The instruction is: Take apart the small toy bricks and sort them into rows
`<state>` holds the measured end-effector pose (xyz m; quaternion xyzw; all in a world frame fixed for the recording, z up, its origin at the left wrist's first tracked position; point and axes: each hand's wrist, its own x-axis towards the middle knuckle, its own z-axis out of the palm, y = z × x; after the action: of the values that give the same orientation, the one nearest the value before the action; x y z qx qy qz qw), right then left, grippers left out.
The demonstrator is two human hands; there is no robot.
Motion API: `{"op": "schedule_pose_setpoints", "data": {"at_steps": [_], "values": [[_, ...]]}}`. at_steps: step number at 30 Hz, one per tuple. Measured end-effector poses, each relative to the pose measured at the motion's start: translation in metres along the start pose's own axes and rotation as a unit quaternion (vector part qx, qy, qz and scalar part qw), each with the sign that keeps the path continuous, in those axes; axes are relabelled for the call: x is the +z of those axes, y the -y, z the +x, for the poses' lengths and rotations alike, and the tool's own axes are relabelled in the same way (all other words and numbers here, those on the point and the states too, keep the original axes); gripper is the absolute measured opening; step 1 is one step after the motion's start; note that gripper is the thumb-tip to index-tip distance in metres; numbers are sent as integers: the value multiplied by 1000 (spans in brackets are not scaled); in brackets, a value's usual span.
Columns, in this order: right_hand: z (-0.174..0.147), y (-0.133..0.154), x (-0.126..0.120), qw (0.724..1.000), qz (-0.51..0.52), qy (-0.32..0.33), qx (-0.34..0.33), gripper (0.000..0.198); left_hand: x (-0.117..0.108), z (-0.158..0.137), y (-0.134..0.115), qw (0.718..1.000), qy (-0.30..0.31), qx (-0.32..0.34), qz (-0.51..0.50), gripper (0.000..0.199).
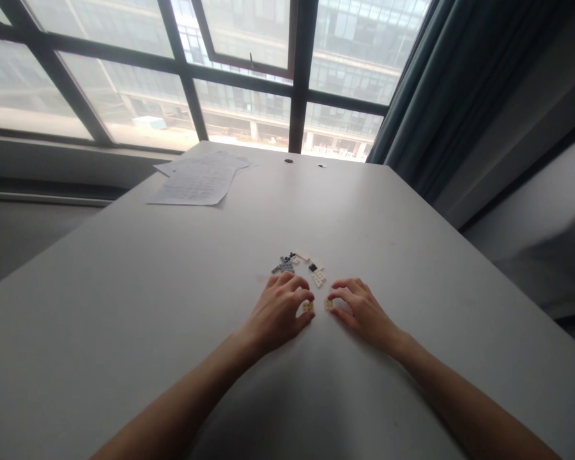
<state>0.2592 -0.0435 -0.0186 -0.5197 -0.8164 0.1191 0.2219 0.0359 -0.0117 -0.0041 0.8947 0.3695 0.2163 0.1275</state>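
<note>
Between the thumb and fingers of my left hand (283, 308) is a small cream toy brick (308, 306) with studs on top. My right hand (361, 311) pinches a similar cream toy brick (329, 305), a short gap to the right of the first. Both bricks are low over the white table or on it; I cannot tell which. Just beyond the left fingers lies a cluster of grey toy bricks (285, 264), partly hidden by that hand. A cream studded plate (319, 277) rests beyond the gap between my hands, with a black brick (313, 268) by its far end.
The white table (172, 306) reaches toward a large framed window (249, 76). Printed papers (191, 182) lie at its far left. Two round holes (289, 161) sit near the back edge. A dark curtain (421, 96) hangs at the right.
</note>
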Motion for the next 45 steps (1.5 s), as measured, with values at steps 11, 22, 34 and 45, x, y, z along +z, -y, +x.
{"op": "schedule_pose_setpoints", "data": {"at_steps": [11,22,34,45], "values": [[-5,1,4,1000,10,15,6,15,28,9,-15,999,9,-18,29,14],[-4,-1,6,1000,25,17,1,19,0,-8,6,998,-45,-36,40,24],[-1,-2,10,999,40,8,1,26,-7,-42,56,988,-141,-34,45,21],[1,2,16,999,39,7,-6,21,-5,-43,55,989,-136,-50,30,19]]}}
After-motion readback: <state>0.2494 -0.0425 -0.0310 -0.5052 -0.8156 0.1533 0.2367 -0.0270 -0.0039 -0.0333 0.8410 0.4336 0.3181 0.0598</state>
